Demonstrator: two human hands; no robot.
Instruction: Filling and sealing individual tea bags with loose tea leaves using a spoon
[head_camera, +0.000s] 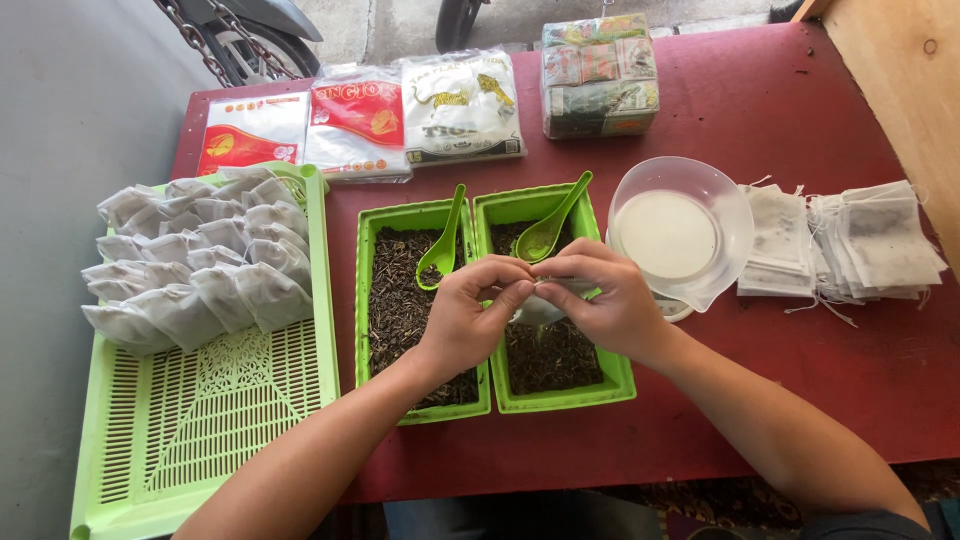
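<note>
Head view looks straight down on a dark red table (760, 390), with grey floor along the left edge, pale pavement at the far edge, and a wooden panel (900, 90) at the far right corner. Two wheels show beyond the far edge: one with a chain (215, 45) and another (455, 20), both cut off by the frame.

Both hands meet over the middle of the table. The left hand (465, 320) and right hand (605, 300) have their fingers curled and pinched together on a small white filter bag (538, 308), held between them just above the right one of two green tubs. How full the bag is cannot be told.

Two green tubs sit side by side, touching: the left tub (372, 330) and the right tub (610, 385), each holding dark loose tea leaves. Two green spoons rest in them, one (443, 250) in the left tub and one (548, 228) in the right.

At the left lies one light green slotted tray (200, 430), its far half piled with many filled white bags (200, 260), too bunched to count. Right of the tubs stands one clear plastic bowl (730, 215), and further right lie two stacks of flat empty bags with strings (850, 245).

Along the far edge lie three flat packets (360, 115) and one block of wrapped packs (598, 75).
</note>
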